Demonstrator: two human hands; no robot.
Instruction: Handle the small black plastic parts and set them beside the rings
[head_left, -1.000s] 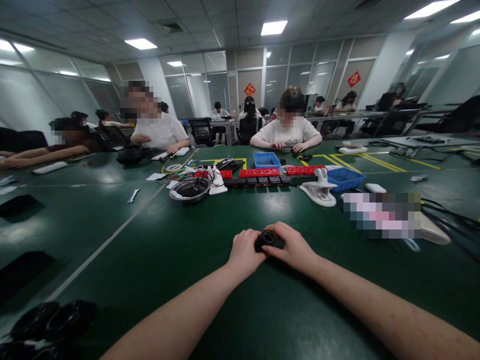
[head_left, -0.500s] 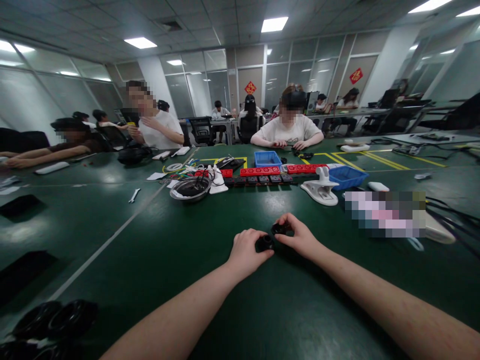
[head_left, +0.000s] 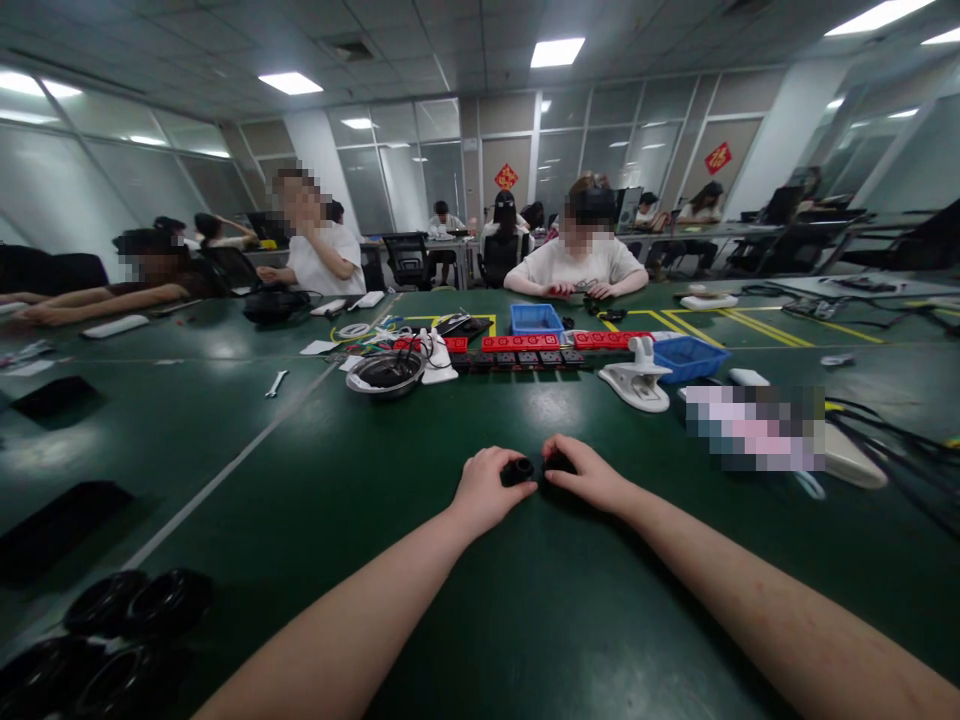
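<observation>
Holding 2 small black parts low over the green table (head_left: 315,520), the person now has both hands close together in front of the body. The left hand (head_left: 484,487) is closed around a short black ring-shaped piece (head_left: 517,470), which sticks out between thumb and fingers with its open end turned toward the other hand. The right hand (head_left: 589,472) is closed on a second black piece (head_left: 559,463), mostly hidden under the fingers, so its shape I cannot tell well. Compared with 1 second ago, when both hands were clamped together on what looked like 1 single black body with a round opening on top, the object is now in 2 parts. Half a second ago the right hand was lifted a little higher and farther away with its part; now it has come down again, and the 2 parts are just beside each other, perhaps touching, at the same height. My judgement is that the piece has been pulled apart and the halves are being brought side by side, either to compare them or to fit them in another way; the pictures do not decide this. At the near left corner of the table lie several black rings (head_left: 112,640) of a larger kind, well apart from the hands. Farther away stand a metal bowl (head_left: 385,374), a row of red power strips (head_left: 525,343) and 2 blue bins (head_left: 535,319).
</observation>
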